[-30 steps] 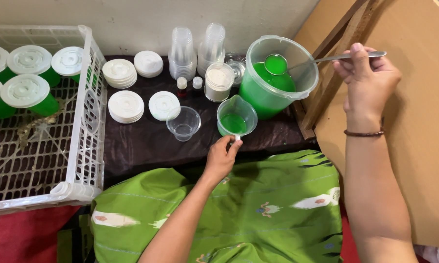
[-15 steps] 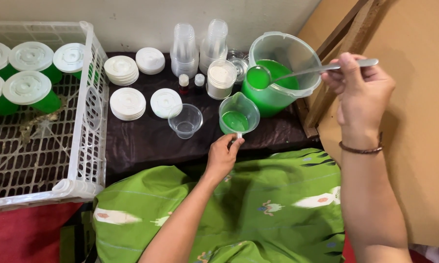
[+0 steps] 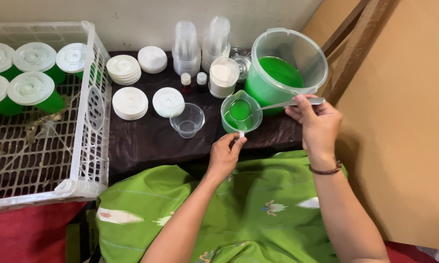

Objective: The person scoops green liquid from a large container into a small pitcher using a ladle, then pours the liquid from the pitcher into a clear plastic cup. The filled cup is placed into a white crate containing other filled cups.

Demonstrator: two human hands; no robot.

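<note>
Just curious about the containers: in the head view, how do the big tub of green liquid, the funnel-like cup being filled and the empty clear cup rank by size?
Largest to smallest:
1. big tub
2. funnel-like cup
3. empty clear cup, only slightly smaller

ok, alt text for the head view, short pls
The right hand holds a metal ladle of green liquid over a small green-filled measuring cup, whose handle the left hand pinches. Behind it stands a clear bucket of green liquid, with an empty cup and white lids to the left.
</note>
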